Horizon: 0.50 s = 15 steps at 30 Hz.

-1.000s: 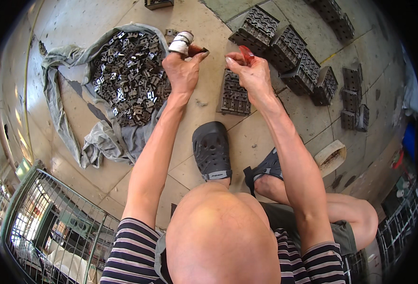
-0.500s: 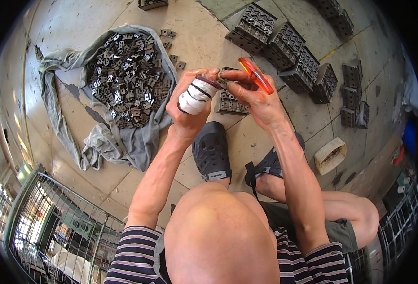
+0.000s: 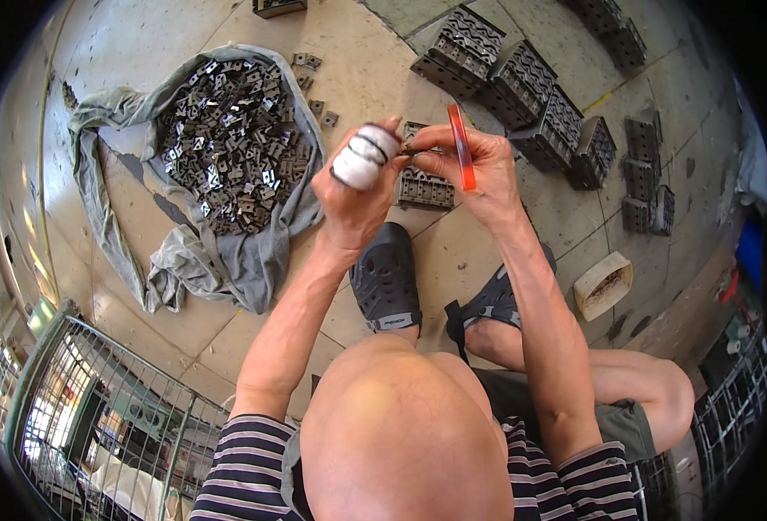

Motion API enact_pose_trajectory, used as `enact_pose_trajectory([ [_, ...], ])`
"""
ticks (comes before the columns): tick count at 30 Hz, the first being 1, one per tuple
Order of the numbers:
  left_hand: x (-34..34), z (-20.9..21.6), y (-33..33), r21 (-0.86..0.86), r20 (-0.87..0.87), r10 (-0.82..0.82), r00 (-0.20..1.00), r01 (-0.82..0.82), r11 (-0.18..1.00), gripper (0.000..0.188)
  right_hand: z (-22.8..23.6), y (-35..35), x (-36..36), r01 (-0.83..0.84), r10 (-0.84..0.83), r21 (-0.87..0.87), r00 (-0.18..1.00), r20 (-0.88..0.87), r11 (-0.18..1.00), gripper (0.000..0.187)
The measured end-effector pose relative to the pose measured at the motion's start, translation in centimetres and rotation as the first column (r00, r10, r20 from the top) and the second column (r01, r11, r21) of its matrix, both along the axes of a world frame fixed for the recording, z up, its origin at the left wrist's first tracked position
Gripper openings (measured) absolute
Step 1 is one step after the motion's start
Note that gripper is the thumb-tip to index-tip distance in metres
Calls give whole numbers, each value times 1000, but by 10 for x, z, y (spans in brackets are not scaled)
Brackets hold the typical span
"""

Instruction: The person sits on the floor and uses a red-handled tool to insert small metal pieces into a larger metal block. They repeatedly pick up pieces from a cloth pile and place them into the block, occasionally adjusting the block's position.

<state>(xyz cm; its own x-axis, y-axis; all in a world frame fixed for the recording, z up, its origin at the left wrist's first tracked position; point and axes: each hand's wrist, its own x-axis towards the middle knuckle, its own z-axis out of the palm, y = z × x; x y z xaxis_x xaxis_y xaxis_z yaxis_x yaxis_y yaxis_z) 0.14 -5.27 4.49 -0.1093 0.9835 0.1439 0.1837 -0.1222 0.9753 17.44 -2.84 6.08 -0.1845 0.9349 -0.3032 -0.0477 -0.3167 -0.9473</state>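
My left hand (image 3: 353,204) is raised in front of me with its fingers curled closed. A white wrapping (image 3: 366,158) with black bands covers one of its digits, slightly smeared by motion. My right hand (image 3: 492,178) is closed with an orange-red, see-through tool handle (image 3: 462,148) sticking out between thumb and fingers. The fingertips of both hands meet at a small dark metal piece (image 3: 408,151), mostly hidden, and I cannot tell its exact shape. Beneath the hands, a dark metal block (image 3: 425,189) with rows of holes rests on the floor.
On the left, a grey cloth (image 3: 110,113) bears a heap of small metal pieces (image 3: 227,143). Stacked metal blocks (image 3: 522,82) stand far right, with more blocks (image 3: 642,161) beyond. A pale plastic container (image 3: 603,285) lies near my right shoe (image 3: 498,300). A wire cage (image 3: 105,391) stands at lower left.
The orange-red handle has turned from slanted to nearly upright. My left hand has tilted and shifted slightly, and its wrapped digit points more upward right. Both hands remain together.
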Motion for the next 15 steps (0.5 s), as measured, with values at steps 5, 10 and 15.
enact_pose_trajectory([
  [5, 26, -4, 16, -268, 68, -10, 998, 28, 963, 41, -22, 8, 25, 114, -96, -108, 983, 159, 988, 20],
  [10, 28, -18, 25, -280, -49, -69, 996, 52, 959, 42, -40, 18, 53, 72, -9, -108, 869, 494, 992, 13],
  [15, 22, -38, 15, -342, -79, -81, 994, 49, 938, 45, -48, 13, 57, -68, 180, -194, 737, 651, 979, 17],
])
